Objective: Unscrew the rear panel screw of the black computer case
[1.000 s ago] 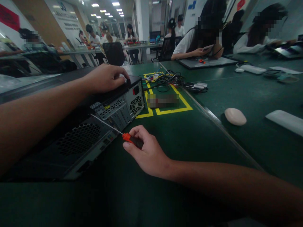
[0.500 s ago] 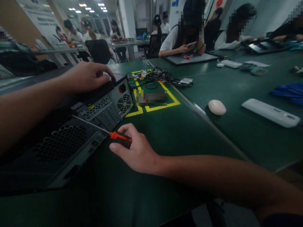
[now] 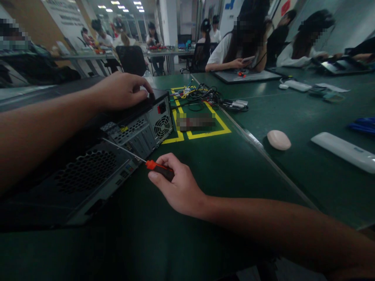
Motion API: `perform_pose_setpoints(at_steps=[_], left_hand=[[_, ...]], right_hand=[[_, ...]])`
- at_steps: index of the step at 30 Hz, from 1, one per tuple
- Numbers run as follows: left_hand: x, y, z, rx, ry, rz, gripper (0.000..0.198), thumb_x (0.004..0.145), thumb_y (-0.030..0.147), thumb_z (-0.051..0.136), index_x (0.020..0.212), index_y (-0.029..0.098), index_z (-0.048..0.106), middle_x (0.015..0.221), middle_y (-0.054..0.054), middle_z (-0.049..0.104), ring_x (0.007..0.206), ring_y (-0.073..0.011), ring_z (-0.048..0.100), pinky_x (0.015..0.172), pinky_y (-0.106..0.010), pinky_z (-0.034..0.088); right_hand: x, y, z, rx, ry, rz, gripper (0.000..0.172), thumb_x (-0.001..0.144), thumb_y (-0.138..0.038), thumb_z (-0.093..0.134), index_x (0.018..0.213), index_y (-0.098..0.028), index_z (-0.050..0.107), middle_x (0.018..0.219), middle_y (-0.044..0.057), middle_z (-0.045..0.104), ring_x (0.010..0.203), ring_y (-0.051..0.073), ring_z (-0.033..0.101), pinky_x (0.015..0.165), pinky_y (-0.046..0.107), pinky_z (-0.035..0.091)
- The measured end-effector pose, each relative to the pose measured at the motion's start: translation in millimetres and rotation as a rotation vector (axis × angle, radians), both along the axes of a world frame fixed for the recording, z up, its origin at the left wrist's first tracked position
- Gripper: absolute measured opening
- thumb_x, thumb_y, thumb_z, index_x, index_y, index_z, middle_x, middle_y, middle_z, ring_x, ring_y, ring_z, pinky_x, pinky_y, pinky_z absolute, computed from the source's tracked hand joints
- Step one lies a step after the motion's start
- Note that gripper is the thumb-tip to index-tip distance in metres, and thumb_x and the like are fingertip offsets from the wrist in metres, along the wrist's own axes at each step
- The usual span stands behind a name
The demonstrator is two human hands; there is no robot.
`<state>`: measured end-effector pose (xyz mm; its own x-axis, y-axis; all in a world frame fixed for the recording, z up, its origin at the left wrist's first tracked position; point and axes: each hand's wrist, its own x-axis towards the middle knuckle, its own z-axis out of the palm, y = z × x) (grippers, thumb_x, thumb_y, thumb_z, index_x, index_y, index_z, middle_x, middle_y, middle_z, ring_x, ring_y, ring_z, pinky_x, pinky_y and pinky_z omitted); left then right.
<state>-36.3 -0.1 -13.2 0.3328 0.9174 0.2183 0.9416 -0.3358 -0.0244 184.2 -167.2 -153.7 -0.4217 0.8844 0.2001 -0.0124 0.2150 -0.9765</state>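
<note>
Here, right grip (image 3: 183, 187) around screwdriver (image 3: 161, 169), left grip (image 3: 121, 89) loose atop case edge (image 3: 149, 106), tabletop (image 3: 234, 168) spreading rightward.

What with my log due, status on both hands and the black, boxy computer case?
Left hand: on top of case. Right hand: gripping orange-and-black slim-shafted screwdriver, tip contact unclear. Left forearm blocks part of case from view.

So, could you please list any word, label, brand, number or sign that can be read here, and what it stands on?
No words or numbers can be read.
Yellow label on the computer case: too small.
Wall lettering, upper left: too blurred.
Blue mark on the white wall: no readable text.
Red sign, farther right: too blurred.
</note>
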Motion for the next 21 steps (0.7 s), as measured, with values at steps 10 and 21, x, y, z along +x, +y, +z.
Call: perform_pose_setpoints(at_steps=[10,21], left_hand=[[1.8,-3.0,0.7,0.04,-0.004,-0.048,0.048,0.102,0.034,0.05,0.131,0.01,0.08,0.086,-0.002,0.064,0.079,-0.0146,0.056,0.094,-0.034,0.046],[3.6,-3.7,1.6,0.041,0.009,-0.051,0.048,0.1,0.034,0.05,0.128,0.011,0.081,0.086,-0.004,0.069,0.072,-0.0152,0.054,0.085,-0.032,0.044]], right_hand=[[0.6,1.4,-3.4,0.039,-0.008,0.033,0.019,0.105,-0.038,0.067,0.115,-0.022,0.064,0.086,-0.003,0.064,0.075,0.017,0.062,0.071,0.032,0.048],[-0.1,4.8,-4.5,0.061,-0.019,0.004,0.014,0.099,-0.028,0.07,0.107,-0.025,0.06,0.087,-0.003,0.065,0.079,0.018,0.064,0.075,0.032,0.049]])
